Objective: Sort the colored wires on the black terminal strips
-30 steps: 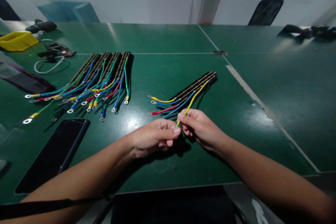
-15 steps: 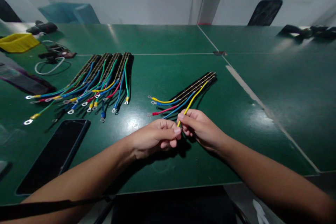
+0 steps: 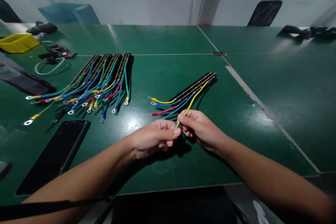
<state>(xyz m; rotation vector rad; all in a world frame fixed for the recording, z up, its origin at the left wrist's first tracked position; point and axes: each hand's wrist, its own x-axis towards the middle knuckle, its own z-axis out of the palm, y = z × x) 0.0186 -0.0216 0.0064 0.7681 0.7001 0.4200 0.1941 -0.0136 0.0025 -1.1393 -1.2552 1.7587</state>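
A yellow wire (image 3: 194,97) runs from the upper right part of a black terminal block (image 3: 195,85) down to my hands. My right hand (image 3: 198,126) pinches this wire between thumb and forefinger. Just left of it, my left hand (image 3: 160,133) is closed with thumb and forefinger at the wire's lower end; the tip is hidden by the fingers. The block lies at a slant on the green table. Other wires leave its left side: a yellow one, blue ones and a red wire (image 3: 168,109), several ending in ring lugs.
At left lie several more terminal blocks (image 3: 105,68) with coloured wires and ring lugs. A phone (image 3: 54,155) is near my left forearm. Farther left are a yellow tray (image 3: 19,43), a white cable (image 3: 49,71) and a plastic bag (image 3: 25,77). The table (image 3: 162,68) has taped seams.
My left hand has shifted very slightly left along with the wire's lower end. My right hand keeps its pinch, and the terminal block stays where it was.
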